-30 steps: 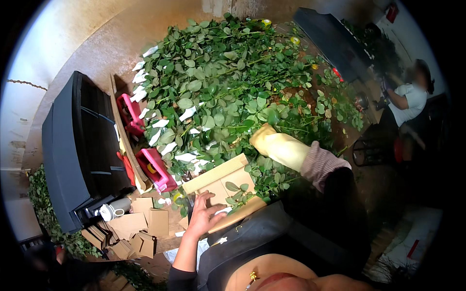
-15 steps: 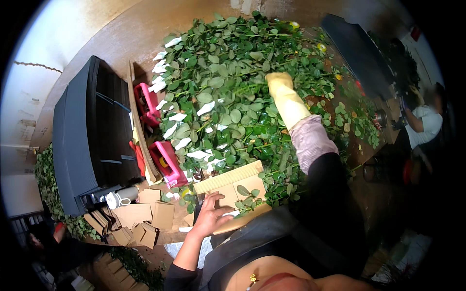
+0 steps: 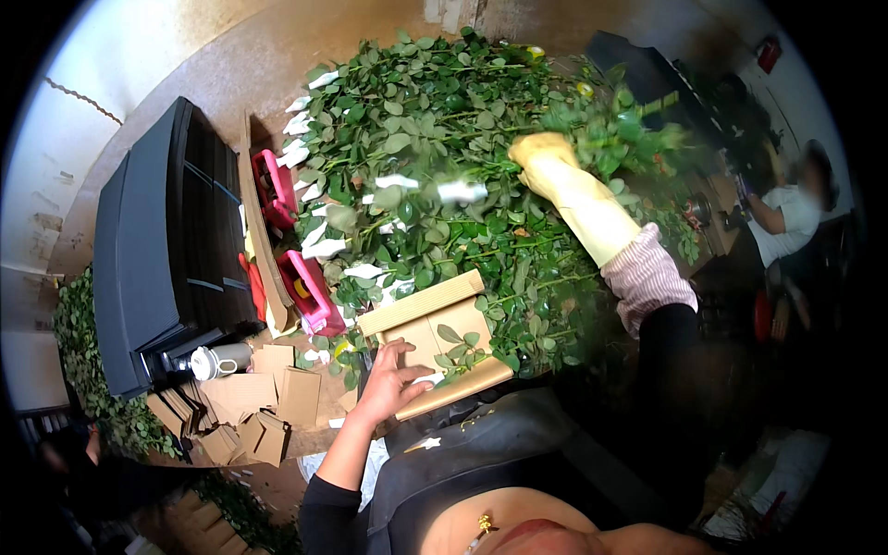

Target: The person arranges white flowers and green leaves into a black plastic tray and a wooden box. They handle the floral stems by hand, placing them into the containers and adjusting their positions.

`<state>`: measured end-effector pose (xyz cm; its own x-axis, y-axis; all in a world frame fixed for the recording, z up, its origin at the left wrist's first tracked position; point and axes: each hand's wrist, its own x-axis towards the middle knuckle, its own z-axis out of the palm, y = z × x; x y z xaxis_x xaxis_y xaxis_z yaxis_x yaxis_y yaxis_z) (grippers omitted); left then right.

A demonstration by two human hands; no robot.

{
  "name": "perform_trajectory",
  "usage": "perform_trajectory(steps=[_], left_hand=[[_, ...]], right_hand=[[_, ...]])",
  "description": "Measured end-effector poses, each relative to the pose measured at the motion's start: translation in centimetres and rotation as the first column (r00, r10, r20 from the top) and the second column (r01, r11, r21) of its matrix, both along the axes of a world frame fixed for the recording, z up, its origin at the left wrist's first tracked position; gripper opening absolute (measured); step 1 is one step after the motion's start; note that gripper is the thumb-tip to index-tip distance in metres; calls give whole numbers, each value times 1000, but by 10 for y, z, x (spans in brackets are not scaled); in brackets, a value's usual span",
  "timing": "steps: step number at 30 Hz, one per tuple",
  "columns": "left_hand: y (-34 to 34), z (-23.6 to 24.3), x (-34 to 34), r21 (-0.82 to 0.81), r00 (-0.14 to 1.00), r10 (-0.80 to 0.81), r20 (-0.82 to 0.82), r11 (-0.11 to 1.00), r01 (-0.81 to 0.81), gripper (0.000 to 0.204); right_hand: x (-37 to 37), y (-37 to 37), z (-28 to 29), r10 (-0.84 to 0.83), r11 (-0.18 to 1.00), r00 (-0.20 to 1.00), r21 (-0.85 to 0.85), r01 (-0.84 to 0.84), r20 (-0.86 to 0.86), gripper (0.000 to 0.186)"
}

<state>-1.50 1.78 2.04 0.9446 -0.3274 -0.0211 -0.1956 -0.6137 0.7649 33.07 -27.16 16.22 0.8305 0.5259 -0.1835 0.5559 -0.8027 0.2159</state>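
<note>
A yellow glove covers my right hand (image 3: 546, 162), which is closed round a leafy rose stem (image 3: 638, 134) over the green heap. The stem's leaves trail off to the right, blurred. A smeared white-wrapped flower head (image 3: 460, 191) to the hand's left may belong to it. My bare left hand (image 3: 384, 381) rests with spread fingers on a folded cardboard wrap (image 3: 444, 335) with a corrugated strip at its far edge. By its fingertips, a short leafy stem (image 3: 460, 353) and a small white-wrapped tip (image 3: 428, 379) lie on the cardboard.
Leafy rose stems (image 3: 416, 120) with white-wrapped heads cover the table. To the left stand pink holders (image 3: 310, 291), an upright board (image 3: 262, 222), a large stack of black sheets (image 3: 153, 250), a white-lidded flask (image 3: 217, 361) and cardboard pieces (image 3: 245, 398). A co-worker (image 3: 786, 217) sits far right.
My gloved hand now grips a leafy stem whose leaves swing to the right, and its forearm has shifted right. My left hand stays on the cardboard. The whole view has shifted slightly.
</note>
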Motion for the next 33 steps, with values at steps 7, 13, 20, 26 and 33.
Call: perform_trajectory(steps=[7,13,20,26,33], left_hand=[[2,-3,-3,18,1000,-19,16,1000,19,28],[2,-5,-5,2,1000,-2,30,1000,2,28],[2,-11,-6,21,999,0,34,1000,-1,30],[3,-12,-5,55,999,-31,30,998,29,31],[4,-12,-6,33,999,-9,36,999,7,31]], right_hand=[[-11,-7,1,-182,880,982,453,142,46,38],[-42,-16,23,107,868,893,397,-298,438,57],[-70,-17,22,64,949,985,294,-109,159,45],[-48,34,-8,-113,989,971,117,90,210,39],[-84,16,12,167,734,892,552,-397,419,37]])
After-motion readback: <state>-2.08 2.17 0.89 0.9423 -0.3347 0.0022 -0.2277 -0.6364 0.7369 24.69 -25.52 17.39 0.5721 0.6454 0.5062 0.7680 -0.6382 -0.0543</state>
